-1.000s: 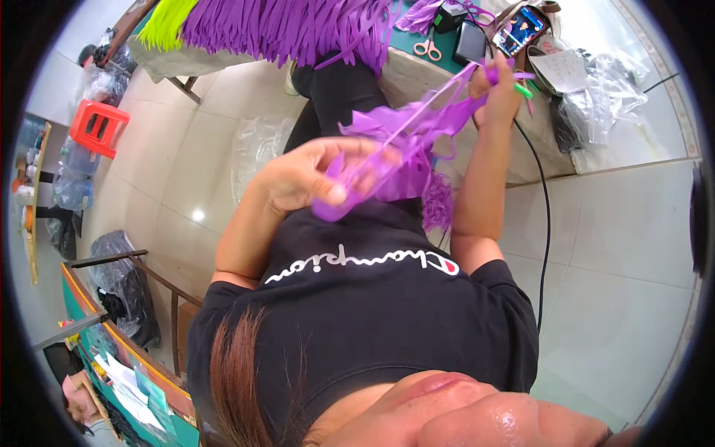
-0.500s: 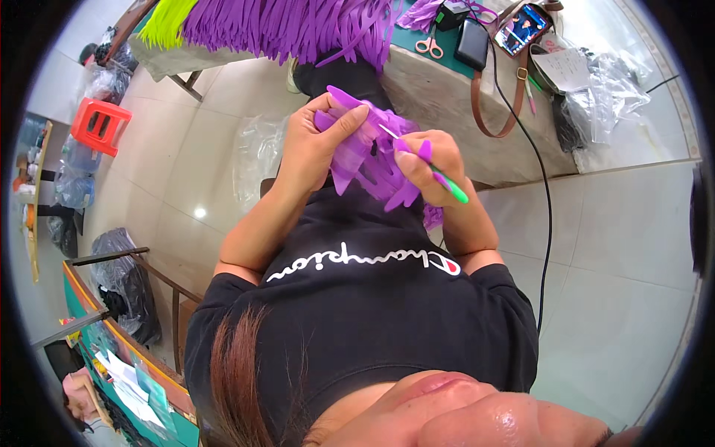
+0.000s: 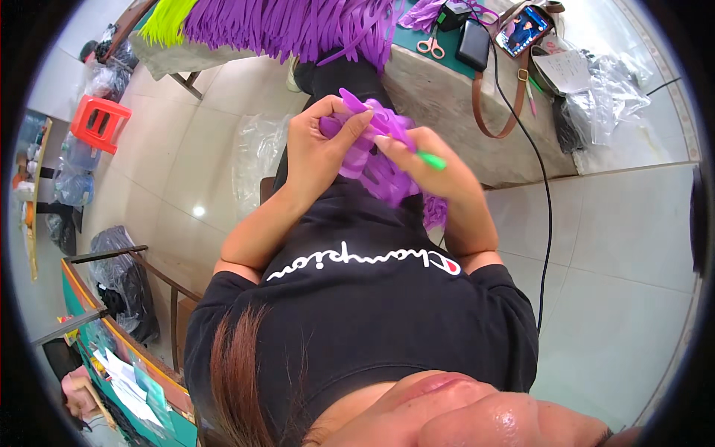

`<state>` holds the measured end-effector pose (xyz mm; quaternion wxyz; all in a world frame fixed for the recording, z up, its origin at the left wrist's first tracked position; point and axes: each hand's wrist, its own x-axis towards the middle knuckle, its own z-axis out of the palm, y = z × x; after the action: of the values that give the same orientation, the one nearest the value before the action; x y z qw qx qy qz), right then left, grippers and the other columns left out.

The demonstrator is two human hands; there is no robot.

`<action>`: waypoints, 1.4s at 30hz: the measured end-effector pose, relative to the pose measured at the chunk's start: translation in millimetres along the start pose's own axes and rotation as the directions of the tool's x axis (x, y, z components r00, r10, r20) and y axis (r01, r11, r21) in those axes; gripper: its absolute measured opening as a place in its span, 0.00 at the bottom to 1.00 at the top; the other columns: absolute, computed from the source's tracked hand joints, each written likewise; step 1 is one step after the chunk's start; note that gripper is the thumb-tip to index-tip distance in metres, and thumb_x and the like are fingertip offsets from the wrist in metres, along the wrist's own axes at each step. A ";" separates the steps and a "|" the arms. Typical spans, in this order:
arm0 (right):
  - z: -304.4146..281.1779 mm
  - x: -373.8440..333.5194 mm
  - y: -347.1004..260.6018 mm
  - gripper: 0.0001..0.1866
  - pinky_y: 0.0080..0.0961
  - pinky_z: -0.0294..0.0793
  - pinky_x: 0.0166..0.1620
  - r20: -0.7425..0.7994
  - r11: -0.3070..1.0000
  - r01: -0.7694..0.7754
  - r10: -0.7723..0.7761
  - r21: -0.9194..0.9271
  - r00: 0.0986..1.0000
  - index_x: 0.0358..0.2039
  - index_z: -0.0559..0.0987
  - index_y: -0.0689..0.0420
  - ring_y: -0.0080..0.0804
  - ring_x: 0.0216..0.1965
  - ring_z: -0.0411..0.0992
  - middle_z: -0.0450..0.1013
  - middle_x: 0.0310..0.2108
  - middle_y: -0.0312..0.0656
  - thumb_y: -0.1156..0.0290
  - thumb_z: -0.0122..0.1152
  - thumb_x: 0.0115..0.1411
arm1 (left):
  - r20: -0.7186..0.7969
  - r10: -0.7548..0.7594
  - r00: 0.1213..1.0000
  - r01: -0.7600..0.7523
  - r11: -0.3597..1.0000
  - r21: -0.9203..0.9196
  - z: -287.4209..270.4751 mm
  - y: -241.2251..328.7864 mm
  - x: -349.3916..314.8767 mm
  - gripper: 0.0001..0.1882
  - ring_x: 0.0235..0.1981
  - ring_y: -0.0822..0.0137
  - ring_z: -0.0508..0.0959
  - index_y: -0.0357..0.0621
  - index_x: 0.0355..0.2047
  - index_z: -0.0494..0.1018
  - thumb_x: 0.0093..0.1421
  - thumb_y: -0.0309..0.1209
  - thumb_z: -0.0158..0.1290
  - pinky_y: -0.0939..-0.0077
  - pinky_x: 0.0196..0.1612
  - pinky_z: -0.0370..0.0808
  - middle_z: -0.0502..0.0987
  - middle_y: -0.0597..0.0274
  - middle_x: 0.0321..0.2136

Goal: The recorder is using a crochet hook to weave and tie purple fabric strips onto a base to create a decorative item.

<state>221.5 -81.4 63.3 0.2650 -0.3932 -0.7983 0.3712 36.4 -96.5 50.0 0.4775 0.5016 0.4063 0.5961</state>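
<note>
Working a bundle of glossy, flexible purple strips (image 3: 380, 179) with a bright green-handled tool (image 3: 431, 160), right over the lap.

So the left hand (image 3: 319, 145) has thumb and finger pinched narrow on the top of the bundle, and the right hand (image 3: 443, 167) is closed around the tool, just the green end poking out. Can't tell where its tip is, fingers and strips hide it. The bundle hangs between the hands, in front of the black T-shirt (image 3: 357, 328), well clear of the cloth-covered surface (image 3: 447, 100) with its long purple fringe (image 3: 283, 30). My read: the step in hand is working the tool in among the strips near that pinch, and the next move calls for a firm left grip while the right guides the tip.
</note>
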 end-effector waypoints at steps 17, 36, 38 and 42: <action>40.2 42.8 8.8 0.25 0.17 0.56 0.23 -0.616 0.891 0.116 0.204 0.439 0.761 0.19 0.70 0.56 0.14 0.20 0.57 0.62 0.17 0.28 0.49 0.49 0.63 | 0.182 -0.120 0.976 0.159 0.964 -0.215 10.2 -10.3 2.4 0.17 0.36 0.75 0.76 0.40 0.42 0.71 0.52 0.22 0.60 0.81 0.41 0.73 0.77 0.63 0.35; 34.5 36.7 8.1 0.20 0.18 0.51 0.21 -0.567 0.908 0.083 0.183 0.410 0.803 0.18 0.68 0.53 0.11 0.18 0.55 0.60 0.16 0.26 0.57 0.49 0.65 | 0.194 0.044 0.980 -0.128 0.886 0.446 -8.8 -4.0 9.2 0.25 0.31 0.75 0.76 0.44 0.51 0.67 0.52 0.21 0.57 0.80 0.38 0.72 0.77 0.62 0.30; 26.4 25.8 -0.2 0.20 0.18 0.50 0.20 -0.481 0.884 0.029 0.227 0.467 0.847 0.17 0.68 0.52 0.11 0.18 0.55 0.60 0.15 0.26 0.57 0.49 0.65 | 0.180 0.093 0.979 -0.181 0.806 0.563 -16.5 -6.5 12.8 0.29 0.32 0.76 0.76 0.46 0.56 0.66 0.52 0.22 0.57 0.81 0.39 0.72 0.77 0.65 0.31; -7.8 3.5 -9.3 0.20 0.19 0.47 0.17 -0.468 0.588 0.159 0.421 0.793 0.777 0.17 0.66 0.48 0.15 0.12 0.52 0.56 0.11 0.27 0.55 0.48 0.65 | 0.106 0.018 0.994 -0.063 0.900 0.432 -49.2 -22.6 31.7 0.36 0.32 0.75 0.76 0.51 0.61 0.60 0.51 0.21 0.58 0.77 0.43 0.72 0.78 0.66 0.33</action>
<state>221.1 -79.4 75.8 0.6253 -0.3914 -0.3796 0.5584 -9.7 -61.0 26.7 0.3609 0.6328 0.4941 0.4745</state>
